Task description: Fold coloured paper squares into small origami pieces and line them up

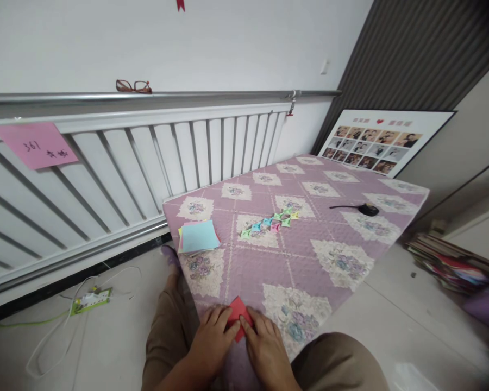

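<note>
A red square of paper (238, 308) lies cornerwise near the front end of the table, with one corner pointing away from me. My left hand (212, 335) presses its left side, fingers bent together and the thumb on the paper. From the right, my right hand (265, 341) grips the same sheet, its thumb across the middle. Parts of the paper are hidden under the fingers. Farther up the table sits a group of small folded paper pieces (276, 217) in green, blue, pink and yellow. A stack of coloured paper squares (199, 237), light blue on top, lies at the left edge.
The table has a purple floral tablecloth (252, 266). A black object with a thin tail (367, 209) rests toward its right side. Along the wall runs a white radiator (179, 152), with glasses (133, 86) on the pipe above. A power strip (93, 300) lies on the floor.
</note>
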A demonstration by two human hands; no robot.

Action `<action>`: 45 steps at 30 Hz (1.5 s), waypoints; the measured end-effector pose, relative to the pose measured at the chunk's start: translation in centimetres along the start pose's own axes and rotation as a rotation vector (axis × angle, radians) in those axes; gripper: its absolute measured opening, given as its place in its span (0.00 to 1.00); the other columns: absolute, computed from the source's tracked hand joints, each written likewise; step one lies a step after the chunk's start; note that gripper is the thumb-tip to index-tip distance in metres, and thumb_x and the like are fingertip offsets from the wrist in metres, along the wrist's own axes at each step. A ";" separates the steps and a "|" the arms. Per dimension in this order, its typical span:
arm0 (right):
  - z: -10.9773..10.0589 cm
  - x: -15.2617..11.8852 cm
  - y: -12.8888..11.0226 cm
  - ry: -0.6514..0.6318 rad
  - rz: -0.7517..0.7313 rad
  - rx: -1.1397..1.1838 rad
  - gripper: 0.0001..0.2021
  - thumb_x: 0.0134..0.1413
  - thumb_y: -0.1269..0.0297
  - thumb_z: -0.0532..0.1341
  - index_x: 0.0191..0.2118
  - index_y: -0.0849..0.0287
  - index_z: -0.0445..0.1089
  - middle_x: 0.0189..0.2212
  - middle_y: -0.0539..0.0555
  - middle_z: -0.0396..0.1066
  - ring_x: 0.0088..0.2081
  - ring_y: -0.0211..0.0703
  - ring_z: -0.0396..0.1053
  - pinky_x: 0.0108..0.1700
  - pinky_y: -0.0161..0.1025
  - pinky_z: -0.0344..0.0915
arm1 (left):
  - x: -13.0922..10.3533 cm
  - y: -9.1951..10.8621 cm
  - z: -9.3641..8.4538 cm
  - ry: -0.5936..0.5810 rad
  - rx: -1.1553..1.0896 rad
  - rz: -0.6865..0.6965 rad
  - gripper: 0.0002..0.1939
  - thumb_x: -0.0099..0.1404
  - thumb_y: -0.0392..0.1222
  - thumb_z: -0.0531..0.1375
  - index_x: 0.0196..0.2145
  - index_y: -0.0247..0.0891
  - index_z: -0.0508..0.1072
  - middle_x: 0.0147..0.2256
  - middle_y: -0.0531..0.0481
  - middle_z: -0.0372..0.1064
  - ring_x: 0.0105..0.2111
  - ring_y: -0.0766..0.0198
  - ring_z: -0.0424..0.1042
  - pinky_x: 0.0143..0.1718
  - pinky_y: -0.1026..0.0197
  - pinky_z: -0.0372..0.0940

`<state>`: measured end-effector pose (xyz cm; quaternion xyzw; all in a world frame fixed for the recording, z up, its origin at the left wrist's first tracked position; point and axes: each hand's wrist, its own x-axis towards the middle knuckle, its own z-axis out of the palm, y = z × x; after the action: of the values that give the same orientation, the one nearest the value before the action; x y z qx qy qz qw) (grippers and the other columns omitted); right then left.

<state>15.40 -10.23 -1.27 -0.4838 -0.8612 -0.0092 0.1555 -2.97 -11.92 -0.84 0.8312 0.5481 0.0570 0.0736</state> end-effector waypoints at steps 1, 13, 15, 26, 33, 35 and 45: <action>0.1 -0.3 0.1 0.000 -0.012 0.002 0.26 0.48 0.76 0.59 0.53 0.49 0.67 0.53 0.58 0.67 0.52 0.52 0.65 0.51 0.49 0.61 | -0.1 0.0 0.0 -0.003 -0.001 0.000 0.20 0.70 0.41 0.50 0.58 0.52 0.61 0.59 0.47 0.57 0.57 0.51 0.56 0.56 0.45 0.53; -1.4 3.4 0.9 -0.008 0.206 0.216 0.18 0.58 0.66 0.54 0.54 0.57 0.65 0.50 0.58 0.68 0.52 0.50 0.64 0.52 0.48 0.60 | -0.4 -0.3 -0.4 -0.084 -0.043 -0.010 0.21 0.68 0.41 0.52 0.58 0.55 0.61 0.62 0.45 0.53 0.59 0.48 0.52 0.57 0.41 0.51; -1.2 4.9 0.3 -0.065 0.240 0.182 0.26 0.56 0.63 0.56 0.61 0.53 0.57 0.58 0.57 0.60 0.58 0.52 0.56 0.56 0.51 0.55 | -0.4 -0.4 -0.4 -0.092 -0.034 0.007 0.22 0.69 0.42 0.52 0.59 0.55 0.59 0.62 0.46 0.51 0.59 0.48 0.52 0.57 0.41 0.51; 0.9 9.4 0.6 -0.335 0.306 0.041 0.28 0.59 0.50 0.50 0.64 0.49 0.49 0.67 0.54 0.41 0.65 0.54 0.37 0.60 0.60 0.37 | -1.8 0.0 0.6 -0.128 -0.155 -0.114 0.25 0.68 0.41 0.51 0.60 0.60 0.55 0.66 0.46 0.40 0.63 0.44 0.44 0.57 0.35 0.45; 1.9 9.5 1.1 -0.220 0.272 0.051 0.27 0.59 0.51 0.50 0.63 0.49 0.52 0.66 0.55 0.45 0.64 0.54 0.40 0.59 0.62 0.40 | -1.7 0.3 0.6 -0.180 -0.223 -0.184 0.24 0.68 0.42 0.51 0.60 0.60 0.56 0.66 0.44 0.38 0.64 0.43 0.39 0.57 0.32 0.41; 2.0 9.5 1.2 -0.162 0.269 0.097 0.25 0.59 0.53 0.52 0.61 0.49 0.55 0.64 0.55 0.49 0.64 0.55 0.43 0.58 0.62 0.41 | -1.6 0.3 0.3 -0.186 -0.234 -0.186 0.24 0.67 0.42 0.51 0.59 0.59 0.57 0.66 0.45 0.39 0.64 0.43 0.39 0.58 0.32 0.40; 1.1 8.6 3.8 0.143 0.298 0.367 0.17 0.57 0.68 0.50 0.49 0.61 0.68 0.47 0.61 0.70 0.49 0.47 0.66 0.52 0.48 0.62 | -1.7 0.3 -0.6 -0.170 -0.251 -0.187 0.25 0.66 0.42 0.51 0.59 0.60 0.58 0.66 0.48 0.38 0.64 0.44 0.38 0.59 0.35 0.38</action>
<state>14.17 -0.90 -0.47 -0.5674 -0.7543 0.1360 0.3009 -3.45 -13.62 -0.24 0.7626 0.6037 0.0474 0.2276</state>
